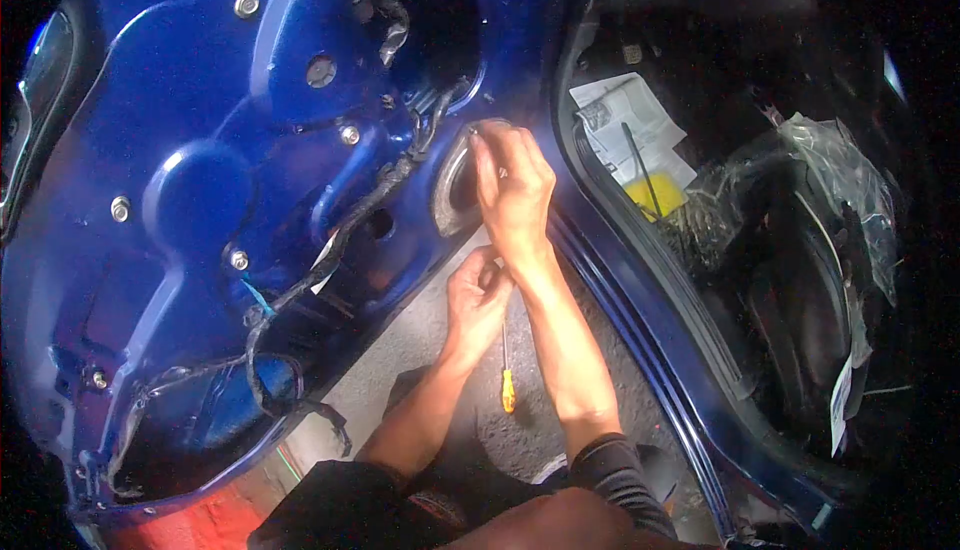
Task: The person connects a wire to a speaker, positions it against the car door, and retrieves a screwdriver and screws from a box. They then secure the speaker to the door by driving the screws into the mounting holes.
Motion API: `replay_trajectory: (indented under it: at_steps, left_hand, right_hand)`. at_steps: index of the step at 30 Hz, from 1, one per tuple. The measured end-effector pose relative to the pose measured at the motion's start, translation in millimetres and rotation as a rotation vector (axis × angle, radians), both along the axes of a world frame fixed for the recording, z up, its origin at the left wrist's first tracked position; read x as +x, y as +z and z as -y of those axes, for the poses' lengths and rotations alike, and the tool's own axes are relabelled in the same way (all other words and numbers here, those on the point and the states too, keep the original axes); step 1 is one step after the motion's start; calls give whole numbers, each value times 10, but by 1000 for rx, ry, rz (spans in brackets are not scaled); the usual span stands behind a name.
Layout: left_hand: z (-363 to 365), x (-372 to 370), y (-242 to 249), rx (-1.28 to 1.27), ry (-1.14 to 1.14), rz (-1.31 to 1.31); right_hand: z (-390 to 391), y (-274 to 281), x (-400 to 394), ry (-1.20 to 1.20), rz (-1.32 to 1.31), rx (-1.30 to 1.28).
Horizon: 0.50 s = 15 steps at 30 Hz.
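Note:
My right hand (515, 185) is at the round speaker (458, 190) in the lower corner of the blue door panel (210, 190). Its thumb and index finger are pinched together at the speaker's upper rim; whatever they hold is too small to make out. Just below, my left hand (477, 305) has its fingers curled close to the right wrist, and what is inside them is hidden. A screwdriver (508, 390) with a yellow handle shows beneath the hands, its thin shaft pointing up towards my left hand.
A black wiring harness (370, 200) runs across the door. At right, past the blue door sill (640, 340), the dark car interior has papers (630, 115), a yellow item (655, 195) and clear plastic wrap (840, 170). Something red (200, 520) lies at lower left.

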<state>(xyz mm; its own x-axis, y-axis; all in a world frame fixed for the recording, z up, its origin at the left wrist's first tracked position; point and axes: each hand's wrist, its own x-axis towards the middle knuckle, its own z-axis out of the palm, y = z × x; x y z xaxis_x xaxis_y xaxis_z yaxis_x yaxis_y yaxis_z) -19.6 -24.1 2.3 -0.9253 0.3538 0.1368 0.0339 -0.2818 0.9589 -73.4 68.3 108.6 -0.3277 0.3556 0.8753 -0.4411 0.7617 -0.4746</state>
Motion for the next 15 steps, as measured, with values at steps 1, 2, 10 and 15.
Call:
replay_trajectory:
  at_steps: [1, 2, 10, 15]
  left_hand:
    - [12, 6, 23, -9, 4, 7]
    - [22, 5, 26, -11, 7, 6]
    - [21, -5, 39, 55, 21, 9]
    - [-24, -7, -5, 83, 20, 17]
  right_hand:
    - [9, -1, -11, 6, -13, -19]
    - [11, -1, -18, 4, -19, -19]
    - [48, 7, -17, -99, 85, 39]
    - [25, -16, 12, -230, 182, 256]
